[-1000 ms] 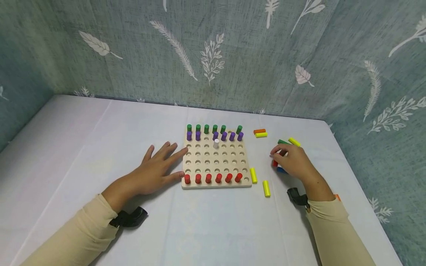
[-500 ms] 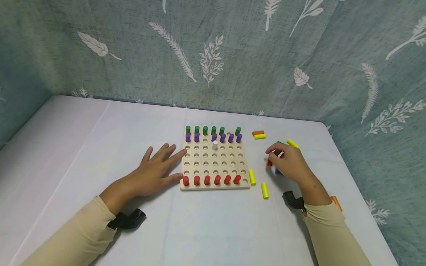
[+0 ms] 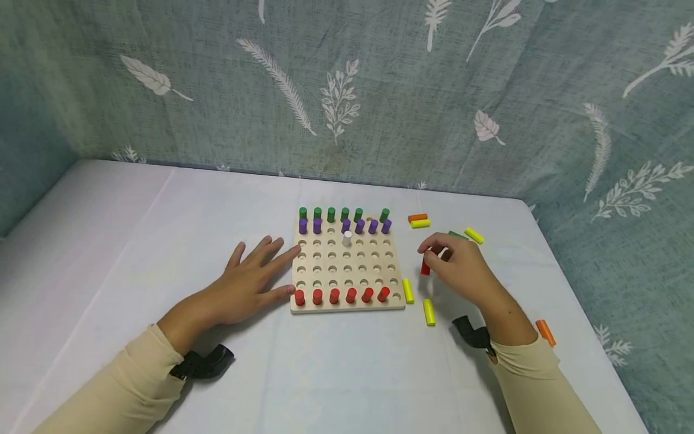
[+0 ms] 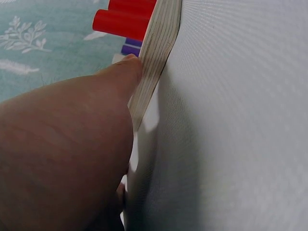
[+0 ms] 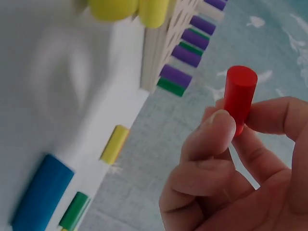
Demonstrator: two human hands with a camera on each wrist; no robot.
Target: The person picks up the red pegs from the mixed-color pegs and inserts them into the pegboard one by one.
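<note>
A wooden pegboard (image 3: 347, 308) lies on the white table. Green pegs (image 3: 331, 214) line its far row, purple pegs (image 3: 359, 226) the row before it, and red pegs (image 3: 334, 295) the near row; one white peg (image 3: 347, 239) stands in the third row. Against the board's left edge rests my left hand (image 3: 244, 289), fingers spread and thumb at the near corner. To the right of the board my right hand (image 3: 461, 268) pinches a red peg (image 5: 240, 91) between thumb and fingers, above the table.
Two yellow pegs (image 3: 429, 312) lie by the board's near right corner. Beyond it are an orange peg (image 3: 418, 217) and another yellow one. Near the right hand lie a green peg (image 3: 457, 234), a yellow peg (image 3: 474, 235) and a blue peg (image 5: 42, 192). Another orange peg (image 3: 546, 332) lies far right.
My right hand has moved left toward the board, carrying the red peg away from the loose pegs. The left hand keeps its place at the board's edge.
</note>
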